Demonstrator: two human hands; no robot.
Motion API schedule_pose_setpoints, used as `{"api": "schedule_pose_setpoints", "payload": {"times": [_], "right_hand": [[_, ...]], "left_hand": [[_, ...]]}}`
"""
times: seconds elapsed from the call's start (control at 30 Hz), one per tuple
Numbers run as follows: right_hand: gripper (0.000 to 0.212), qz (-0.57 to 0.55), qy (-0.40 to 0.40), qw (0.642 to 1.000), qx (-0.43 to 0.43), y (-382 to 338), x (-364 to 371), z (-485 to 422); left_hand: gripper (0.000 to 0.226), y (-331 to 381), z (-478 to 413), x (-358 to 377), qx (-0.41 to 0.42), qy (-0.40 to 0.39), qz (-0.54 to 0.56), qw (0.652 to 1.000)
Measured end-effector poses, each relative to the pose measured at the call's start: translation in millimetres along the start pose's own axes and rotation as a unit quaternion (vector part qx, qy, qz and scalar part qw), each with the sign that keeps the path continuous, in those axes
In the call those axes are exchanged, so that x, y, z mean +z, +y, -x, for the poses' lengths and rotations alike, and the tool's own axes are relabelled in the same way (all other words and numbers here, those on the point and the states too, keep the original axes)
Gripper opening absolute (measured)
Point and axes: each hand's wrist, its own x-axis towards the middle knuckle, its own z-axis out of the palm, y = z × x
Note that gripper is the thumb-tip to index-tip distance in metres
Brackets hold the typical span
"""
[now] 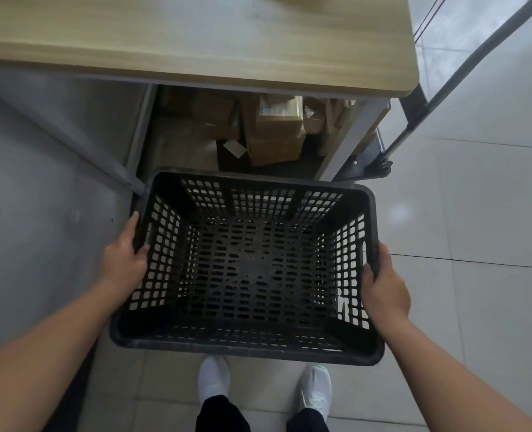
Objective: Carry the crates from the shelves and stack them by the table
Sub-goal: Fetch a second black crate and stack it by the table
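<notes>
- Grey table leg (71,135) runs diagonally at about 10 o'clock, under the light wood table top (196,48).
- left hand (124,260) at 9 o'clock, fingers wrapped over the crate's left rim, thumb on the outside wall, so it's clamped on pretty solidly.
- black plastic crate (246,266) dead centre, open side up, mesh walls and bottom, nothing in it. Can't tell if it's touching the floor or held just above it. Its far edge sits right by the table.
- cardboard boxes (274,132) at 12 o'clock, tucked under the table.
- white shoes (214,381) at 6 o'clock on pale floor tiles (477,213).
- right hand (383,285) at 3 o'clock, fingers closed over the right rim.
</notes>
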Motion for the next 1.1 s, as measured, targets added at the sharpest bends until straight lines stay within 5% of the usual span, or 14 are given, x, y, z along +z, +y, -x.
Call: {"api": "schedule_pose_setpoints", "payload": {"times": [1.1], "right_hand": [[0.061,0.052,-0.029,0.998,-0.018,-10,8,-3]], "left_hand": [[0.076,-32,-11,9,-0.046,-0.033,-0.026,0.998]]}}
